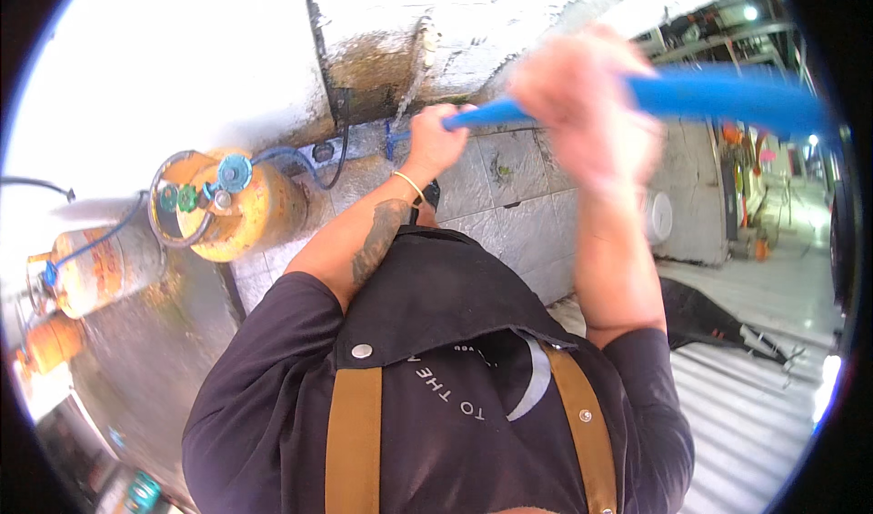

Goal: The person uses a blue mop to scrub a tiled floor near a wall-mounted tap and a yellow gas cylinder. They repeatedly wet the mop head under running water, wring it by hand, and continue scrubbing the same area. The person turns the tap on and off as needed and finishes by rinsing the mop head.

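Observation:
My left hand [436,140] grips the lower part of a blue pole [736,101]. Farther up the same pole is my right hand [590,101], closed around it and blurred. The pole slants across the view, its upper end reaching the right rim. Beyond my left hand, a thin blue crosspiece [390,139] shows at its low end, close to the wet tiled floor [525,217]; I cannot tell what kind of tool head it is. A black apron [436,282] with tan straps covers my front.
Left of me stands a yellow gas cylinder [273,204] with regulators and hoses. More cylinders, one rusty [106,268] and one orange [54,343], lie beyond it. A tap [428,40] is on the stained wall ahead. A white bucket [658,217] sits right, near a wall end [689,193].

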### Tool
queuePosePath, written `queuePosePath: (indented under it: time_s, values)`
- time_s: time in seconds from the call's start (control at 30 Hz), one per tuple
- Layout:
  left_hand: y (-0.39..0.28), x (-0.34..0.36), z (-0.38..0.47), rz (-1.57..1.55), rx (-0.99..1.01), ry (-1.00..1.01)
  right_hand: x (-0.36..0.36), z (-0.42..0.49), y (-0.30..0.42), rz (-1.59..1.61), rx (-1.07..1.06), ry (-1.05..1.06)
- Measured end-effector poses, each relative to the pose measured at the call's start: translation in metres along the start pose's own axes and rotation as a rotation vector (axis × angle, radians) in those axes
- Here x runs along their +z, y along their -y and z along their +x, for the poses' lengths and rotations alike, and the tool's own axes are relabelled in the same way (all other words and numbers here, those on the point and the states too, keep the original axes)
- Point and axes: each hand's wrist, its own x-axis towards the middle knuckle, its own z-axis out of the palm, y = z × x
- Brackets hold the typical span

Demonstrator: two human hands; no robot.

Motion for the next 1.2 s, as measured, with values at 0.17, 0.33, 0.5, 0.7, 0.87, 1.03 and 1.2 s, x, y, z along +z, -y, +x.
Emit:
queuePosePath:
  time_s: [0.17,0.33,0.5,0.7,0.87,1.03,1.2]
  values:
    - [-0.025,0.010,-0.027,-0.187,0.195,0.493,-0.022,-0.014,0.068,0.275,0.014,0.557]
    - [-0.007,0.030,-0.063,-0.222,0.028,-0.001,0.022,-0.035,0.068,-0.001,-0.031,0.104]
    - [0.012,0.004,-0.016,-0.255,0.474,0.757,0.021,-0.032,0.075,0.342,-0.097,0.305]
    - [-0.004,0.014,-0.049,-0.291,0.043,-0.140,0.008,-0.017,0.072,0.004,-0.051,0.112]
    - [0.049,0.013,-0.011,-0.105,0.134,0.281,-0.003,-0.022,0.010,-0.050,-0.046,0.018]
    - [-0.027,-0.022,-0.008,-0.131,0.166,0.567,-0.007,-0.017,0.108,-0.200,-0.167,-0.001]
    - [0.065,0.013,0.025,-0.069,0.114,0.712,-0.009,-0.004,0.022,-0.052,0.002,-0.013]
